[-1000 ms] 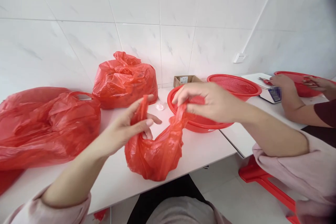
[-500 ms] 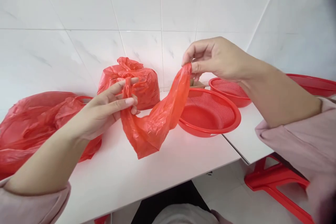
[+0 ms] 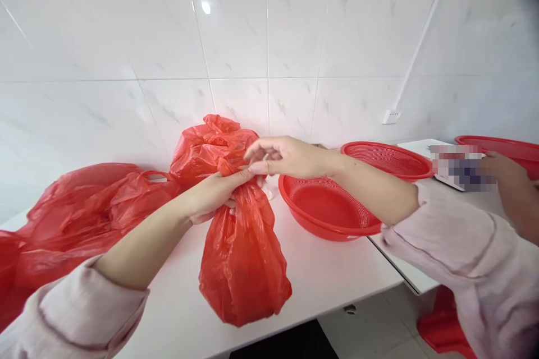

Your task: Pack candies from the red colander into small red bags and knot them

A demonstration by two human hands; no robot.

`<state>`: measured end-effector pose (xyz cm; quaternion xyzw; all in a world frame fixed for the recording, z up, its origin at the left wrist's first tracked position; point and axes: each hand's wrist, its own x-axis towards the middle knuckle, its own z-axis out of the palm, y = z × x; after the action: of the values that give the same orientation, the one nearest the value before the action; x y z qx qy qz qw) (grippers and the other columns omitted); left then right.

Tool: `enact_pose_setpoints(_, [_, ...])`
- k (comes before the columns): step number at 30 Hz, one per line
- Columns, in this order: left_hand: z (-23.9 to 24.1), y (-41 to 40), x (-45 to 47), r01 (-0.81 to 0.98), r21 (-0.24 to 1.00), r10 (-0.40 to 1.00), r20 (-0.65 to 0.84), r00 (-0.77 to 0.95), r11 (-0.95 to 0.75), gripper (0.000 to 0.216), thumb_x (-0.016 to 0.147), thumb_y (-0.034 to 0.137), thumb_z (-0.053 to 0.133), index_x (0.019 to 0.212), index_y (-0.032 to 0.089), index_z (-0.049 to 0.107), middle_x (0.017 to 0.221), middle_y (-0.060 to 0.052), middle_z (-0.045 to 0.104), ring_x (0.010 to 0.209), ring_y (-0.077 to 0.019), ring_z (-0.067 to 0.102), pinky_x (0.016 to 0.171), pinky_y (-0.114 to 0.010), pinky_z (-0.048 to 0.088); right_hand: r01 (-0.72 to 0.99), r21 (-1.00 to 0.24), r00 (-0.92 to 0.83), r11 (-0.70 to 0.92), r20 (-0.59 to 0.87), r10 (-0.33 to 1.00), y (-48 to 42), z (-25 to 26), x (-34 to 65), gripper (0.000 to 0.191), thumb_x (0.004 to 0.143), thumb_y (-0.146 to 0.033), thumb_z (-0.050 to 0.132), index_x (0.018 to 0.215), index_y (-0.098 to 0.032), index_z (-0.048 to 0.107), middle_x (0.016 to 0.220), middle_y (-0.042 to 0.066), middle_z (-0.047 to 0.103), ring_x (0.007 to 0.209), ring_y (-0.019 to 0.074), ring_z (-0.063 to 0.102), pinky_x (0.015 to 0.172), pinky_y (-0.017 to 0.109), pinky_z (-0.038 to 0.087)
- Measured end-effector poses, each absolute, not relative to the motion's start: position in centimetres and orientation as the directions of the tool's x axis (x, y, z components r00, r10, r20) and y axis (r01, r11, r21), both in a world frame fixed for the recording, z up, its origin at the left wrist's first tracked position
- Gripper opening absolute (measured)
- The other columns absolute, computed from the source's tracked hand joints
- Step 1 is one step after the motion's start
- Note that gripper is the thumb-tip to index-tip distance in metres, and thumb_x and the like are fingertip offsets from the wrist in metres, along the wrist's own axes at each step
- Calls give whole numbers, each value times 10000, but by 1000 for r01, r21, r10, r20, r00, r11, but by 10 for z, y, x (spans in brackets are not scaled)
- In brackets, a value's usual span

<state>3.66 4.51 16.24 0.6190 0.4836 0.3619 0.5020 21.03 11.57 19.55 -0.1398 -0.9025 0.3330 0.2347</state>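
Observation:
A small red plastic bag hangs upright with its bottom on the white table. My left hand is closed round the bag's gathered neck. My right hand meets it from the right, fingers curled and pinched at the top of the same neck. Both hands are over the middle of the table, in front of a tied red bag by the wall.
A big crumpled red bag lies at the left. A red strainer basket sits right of my hands, another behind it. Another person's hand reaches in at the far right near a red basin. A red stool stands below.
The bag was stretched wide between my two hands. My hands have come together and the bag's top is now bunched, with the bag hanging down from them.

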Motion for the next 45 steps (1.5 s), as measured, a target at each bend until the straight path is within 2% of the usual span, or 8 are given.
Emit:
enact_pose_setpoints(6, [154, 54, 29, 110, 993, 976, -73, 207, 51, 382, 870, 515, 601, 747, 154, 636, 490, 28, 512, 405, -79, 451, 390, -174, 372, 122, -770, -776, 626, 319, 544, 127, 164, 230, 119, 831, -247, 661, 857, -166, 579, 789, -7, 632, 716, 120, 614, 697, 288, 520])
enact_pose_setpoints(14, [159, 56, 19, 305, 930, 902, 58, 427, -205, 208, 816, 355, 679, 737, 168, 721, 677, -29, 656, 614, -138, 601, 656, -270, 522, -15, -725, -763, 688, 453, 461, 87, 163, 230, 68, 858, -250, 649, 831, -188, 646, 937, 15, 660, 904, 145, 613, 841, 296, 492])
enact_pose_setpoints(18, [156, 52, 22, 510, 793, 898, 103, 427, -334, 122, 776, 206, 629, 829, 209, 739, 724, -7, 685, 615, -137, 607, 621, -262, 504, -104, -843, -646, 528, 461, 608, 100, 131, 212, 238, 985, -339, 464, 1126, -229, 621, 1082, 25, 656, 1003, 150, 611, 935, 325, 469])
enact_pose_setpoints(23, [134, 50, 27, 771, 356, 795, 526, 301, -527, 282, 645, -2, 431, 767, 197, 591, 701, 28, 632, 612, -127, 585, 533, -219, 426, -131, -951, -725, 279, 284, 628, 109, 100, 201, 351, 1016, -438, 391, 1260, -249, 557, 580, -69, 554, 487, 105, 521, 802, 329, 494])
enact_pose_setpoints(27, [122, 47, 28, 755, 142, 580, 733, 354, -640, 353, 722, -26, 424, 937, 197, 594, 991, -25, 668, 877, -152, 649, 623, -222, 493, -125, -972, -803, 199, 217, 554, 103, 105, 205, 331, 1012, -402, 402, 1222, -207, 568, 496, -72, 511, 494, 125, 531, 753, 322, 484])
enact_pose_setpoints(35, [107, 28, -9, 850, 64, 652, 673, 350, -523, 266, 978, 316, 448, 1074, 216, 675, 996, -39, 756, 877, -193, 712, 706, -282, 550, 269, -567, -770, 779, 359, 527, 115, 124, 248, 271, 970, -314, 455, 872, -214, 687, 901, 7, 709, 873, 166, 634, 818, 299, 429])
enact_pose_setpoints(40, [88, 3, -32, 852, 132, 737, 579, 349, -507, 254, 963, 282, 438, 887, 228, 675, 933, -33, 732, 870, -198, 692, 707, -273, 534, 433, -610, -707, 664, 226, 670, 174, 120, 281, 289, 940, -369, 471, 847, -196, 684, 881, 24, 728, 895, 197, 652, 820, 313, 434])
enact_pose_setpoints(45, [98, -6, -6, 682, 441, 797, 472, 376, -583, 252, 955, 301, 475, 853, 248, 700, 979, -62, 699, 1080, -236, 612, 800, -285, 524, 457, -621, -651, 637, 255, 715, 204, 114, 262, 233, 895, -311, 511, 807, -189, 689, 866, 31, 723, 866, 200, 636, 818, 327, 423])
